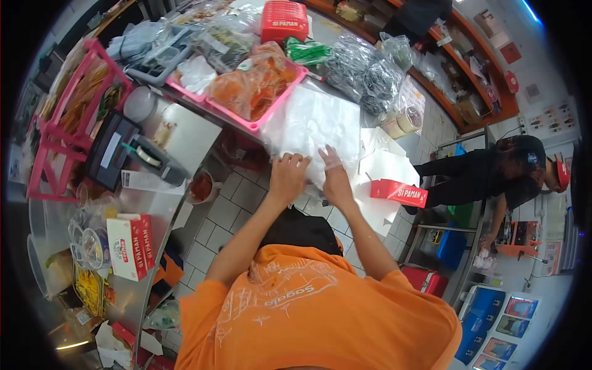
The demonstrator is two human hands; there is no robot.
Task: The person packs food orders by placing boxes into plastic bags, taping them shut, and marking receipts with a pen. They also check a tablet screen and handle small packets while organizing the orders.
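In the head view, we have the plastic sheets (324, 120) at upper centre, just beside the pink tray (254, 126). Our left hand (290, 177) bends its fingers over their near edge; our right hand (333, 177) touches them, fingers extended. We cannot tell whether either grips. A red box (399, 193) lies right of our hands.
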